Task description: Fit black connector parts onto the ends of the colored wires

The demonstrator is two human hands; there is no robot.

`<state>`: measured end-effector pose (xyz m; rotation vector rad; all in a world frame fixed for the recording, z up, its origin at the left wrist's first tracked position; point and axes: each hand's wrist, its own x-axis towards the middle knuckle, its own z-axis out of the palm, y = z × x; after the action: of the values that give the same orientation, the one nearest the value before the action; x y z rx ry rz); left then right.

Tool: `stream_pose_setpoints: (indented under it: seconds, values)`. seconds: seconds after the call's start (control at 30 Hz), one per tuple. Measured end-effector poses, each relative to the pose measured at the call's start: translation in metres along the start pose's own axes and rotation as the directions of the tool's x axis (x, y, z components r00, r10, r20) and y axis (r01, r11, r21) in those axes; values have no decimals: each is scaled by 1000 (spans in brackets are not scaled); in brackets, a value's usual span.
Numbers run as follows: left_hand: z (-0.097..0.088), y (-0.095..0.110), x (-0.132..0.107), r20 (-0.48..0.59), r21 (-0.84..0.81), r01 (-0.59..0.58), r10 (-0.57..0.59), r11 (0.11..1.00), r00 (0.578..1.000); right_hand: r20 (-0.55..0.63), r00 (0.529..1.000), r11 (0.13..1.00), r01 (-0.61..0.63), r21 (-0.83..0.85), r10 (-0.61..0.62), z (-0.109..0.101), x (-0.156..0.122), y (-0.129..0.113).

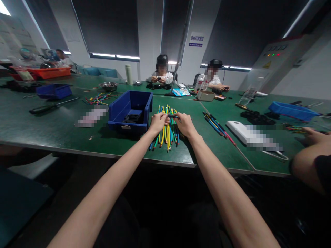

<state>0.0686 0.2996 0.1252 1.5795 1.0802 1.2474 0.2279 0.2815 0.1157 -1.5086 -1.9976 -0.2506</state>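
A short black tube-like piece [172,116] lies level between my two hands, above a pile of cut wires. The fingers of my left hand [158,123] are pinched on its left end. At the other end, my right hand [185,124] grips it with thumb and fingers. Yellow, green, blue and black wires [167,137] with metal ends are spread on the green table under both hands. Just left of them stands a blue bin [116,124] with black parts [133,118] inside. My fingers hide part of the black piece, so its exact kind is unclear.
To the right lie a wire bundle [214,124] and a white power-bank-like block [236,131]. A screwdriver [41,109], a smaller blue bin [54,91] and a metal bowl [108,86] are leftward. A neighbour's arm [317,137] reaches in at right; two people sit opposite.
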Motion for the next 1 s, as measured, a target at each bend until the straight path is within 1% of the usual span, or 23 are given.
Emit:
stream_pose_setpoints:
  seconds: [0.13, 0.3, 0.43, 0.63, 0.83, 1.0]
  values:
    - [1, -6, 4, -9, 3, 24, -24, 1000, 1000, -36, 999, 995, -4, 99, 8, -4, -1, -4]
    - [0, -10, 7, -6, 116, 40, -39, 992, 999, -42, 999, 981, 29, 193, -21, -7, -2, -6]
    - [-1, -13, 9, 15, 142, 46, -48, 989, 999, -40, 999, 975, 37, 218, -29, -5, -1, -2]
    - [0, -20, 16, 33, 65, 80, -83, 995, 996, -36, 999, 971, 5, 240, 3, -1, -1, 1]
    - [-1, -16, 14, 45, 32, 68, -69, 997, 997, -49, 999, 973, -5, 231, 17, -4, -1, -2]
    - [-2, -12, 15, 60, 68, 96, -101, 993, 993, -33, 999, 976, -31, 215, 39, -6, -1, -4]
